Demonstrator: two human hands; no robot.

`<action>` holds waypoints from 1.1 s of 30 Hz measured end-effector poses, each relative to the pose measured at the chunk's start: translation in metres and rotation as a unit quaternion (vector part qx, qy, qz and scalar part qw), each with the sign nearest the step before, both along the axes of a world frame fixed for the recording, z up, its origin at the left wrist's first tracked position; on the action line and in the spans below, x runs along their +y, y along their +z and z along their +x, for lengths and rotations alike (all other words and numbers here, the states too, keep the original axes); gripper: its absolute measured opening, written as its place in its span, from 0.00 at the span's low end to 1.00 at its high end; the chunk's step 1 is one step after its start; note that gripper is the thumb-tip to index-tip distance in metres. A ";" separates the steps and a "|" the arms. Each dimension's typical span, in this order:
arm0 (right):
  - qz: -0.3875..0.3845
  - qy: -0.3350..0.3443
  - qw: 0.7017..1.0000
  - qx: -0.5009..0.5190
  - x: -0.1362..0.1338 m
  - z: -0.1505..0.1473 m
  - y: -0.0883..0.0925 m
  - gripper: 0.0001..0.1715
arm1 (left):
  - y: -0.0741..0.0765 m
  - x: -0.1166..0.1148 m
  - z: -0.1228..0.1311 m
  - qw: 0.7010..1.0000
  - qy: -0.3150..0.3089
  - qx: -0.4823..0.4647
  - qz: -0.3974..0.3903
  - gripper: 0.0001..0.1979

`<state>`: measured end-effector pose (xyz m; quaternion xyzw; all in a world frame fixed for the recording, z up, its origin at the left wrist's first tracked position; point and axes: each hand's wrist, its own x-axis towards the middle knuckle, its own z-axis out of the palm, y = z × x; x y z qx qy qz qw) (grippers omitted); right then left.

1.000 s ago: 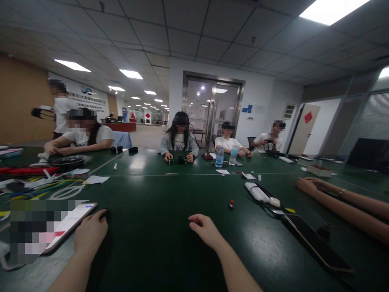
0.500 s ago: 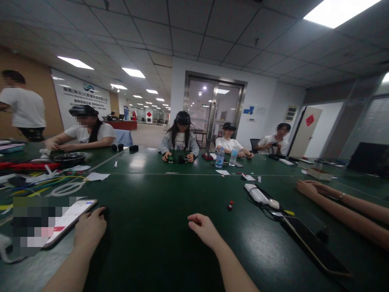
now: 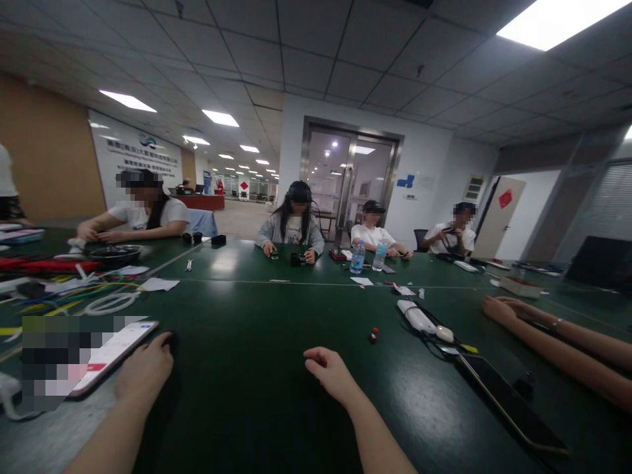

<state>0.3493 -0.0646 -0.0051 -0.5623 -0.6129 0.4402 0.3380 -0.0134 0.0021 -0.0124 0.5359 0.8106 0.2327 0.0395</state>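
Note:
My left hand [image 3: 147,368] rests on the green table with its fingers bent, beside a large lit-screen phone or tablet [image 3: 116,352]. A small dark thing shows at its fingertips, too indistinct to name. My right hand [image 3: 332,372] lies on the table near the middle, loosely closed, fingers curled toward the left and nothing visible in them. A small red and dark object [image 3: 374,336] stands on the table up and to the right of it. Farther right lies a dark-screened phone [image 3: 513,401].
A white power strip [image 3: 416,316] with black cables lies right of centre. Tangled cables [image 3: 111,303] spread at left. Another person's forearms [image 3: 557,329] rest at right. Two water bottles [image 3: 357,258] stand across the green table [image 3: 237,329], where several people sit.
My hands stay almost still. At far left, a standing person has moved mostly out of view. The seated person at far right has raised the dark object in their hands.

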 end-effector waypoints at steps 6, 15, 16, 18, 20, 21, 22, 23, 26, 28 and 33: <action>-0.001 0.002 1.000 0.002 0.000 0.001 -0.001 0.18 | 0.005 -0.003 0.003 0.999 0.017 -0.013 -0.036 0.24; -0.002 0.000 1.000 -0.005 0.001 0.000 -0.002 0.18 | 0.007 -0.004 0.003 0.999 0.022 -0.015 -0.033 0.23; -0.001 0.001 1.000 -0.006 0.001 0.000 -0.002 0.18 | 0.007 -0.005 0.003 0.999 0.023 -0.015 -0.033 0.23; 0.002 0.002 1.000 -0.007 0.001 0.000 -0.002 0.18 | 0.008 -0.005 0.004 0.999 0.022 -0.015 -0.037 0.24; 0.005 0.003 1.000 -0.007 0.001 0.000 -0.001 0.18 | 0.008 -0.006 0.005 0.999 0.020 -0.016 -0.042 0.24; 0.006 0.003 1.000 -0.007 0.001 0.000 -0.001 0.18 | 0.009 -0.006 0.005 0.999 0.020 -0.016 -0.044 0.24; 0.006 0.002 1.000 -0.008 0.001 0.000 -0.002 0.18 | 0.009 -0.006 0.006 0.999 0.019 -0.015 -0.045 0.24; 0.005 0.002 1.000 -0.008 0.002 0.000 -0.002 0.18 | 0.009 -0.007 0.006 0.999 0.020 -0.015 -0.045 0.24; 0.002 0.003 1.000 -0.006 0.003 0.001 -0.004 0.18 | 0.008 -0.006 0.006 0.999 0.023 -0.014 -0.043 0.24; 0.002 0.004 1.000 -0.006 0.003 0.001 -0.005 0.18 | 0.007 -0.005 0.005 0.999 0.024 -0.013 -0.043 0.24; 0.005 0.003 1.000 -0.007 0.003 0.001 -0.004 0.18 | 0.004 -0.003 0.001 0.999 0.014 -0.008 -0.041 0.24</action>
